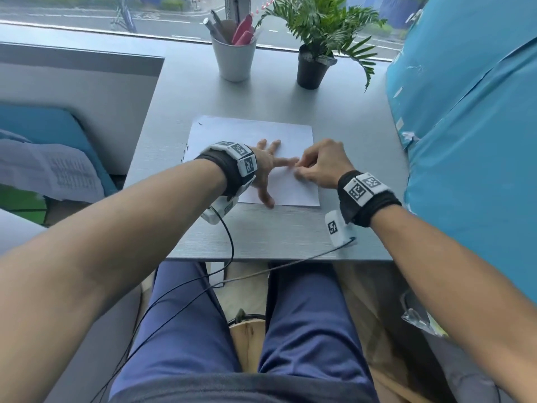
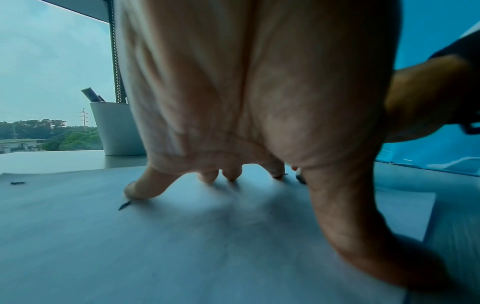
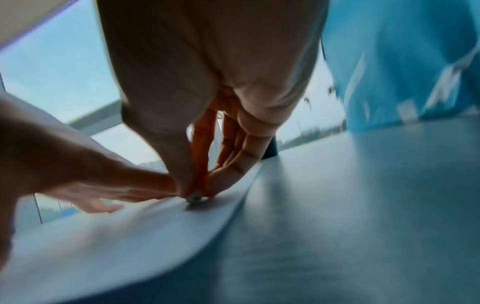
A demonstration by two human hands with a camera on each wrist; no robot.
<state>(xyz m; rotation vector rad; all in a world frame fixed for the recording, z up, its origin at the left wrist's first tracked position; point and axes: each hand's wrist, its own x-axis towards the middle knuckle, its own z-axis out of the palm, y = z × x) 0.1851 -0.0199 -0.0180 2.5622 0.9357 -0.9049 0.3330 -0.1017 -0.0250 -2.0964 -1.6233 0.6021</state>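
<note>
Cool, overcast daylight from the window (image 1: 87, 13) falls evenly across the desk (image 1: 276, 103), a soft shadow pooling on the paper (image 2: 182, 246) beneath the left hand (image 2: 246, 92), while both wrist views smear with blur and bend at the edges.

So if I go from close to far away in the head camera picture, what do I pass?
First blue trousers → near edge of the table → sheet of paper, pressed by the left hand, with the right hand pinching a small grey thing on it → white pot of pens → window.
</note>
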